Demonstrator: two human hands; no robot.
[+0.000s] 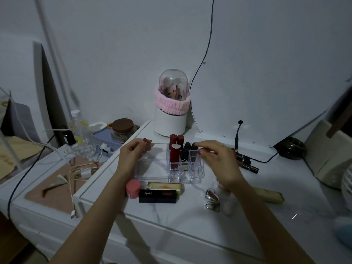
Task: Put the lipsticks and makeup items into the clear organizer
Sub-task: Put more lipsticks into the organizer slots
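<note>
I am wearing nothing on my forearms: both are showing bare from the bottom edge of the view up to the wrists, with no sleeves, watch or bracelet. My left hand (133,155) is wearing dark red polish on its nails. My right hand (219,164) is showing the same red on one nail.

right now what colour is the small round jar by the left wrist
Pink, seen in the head view: the small round jar.
</note>
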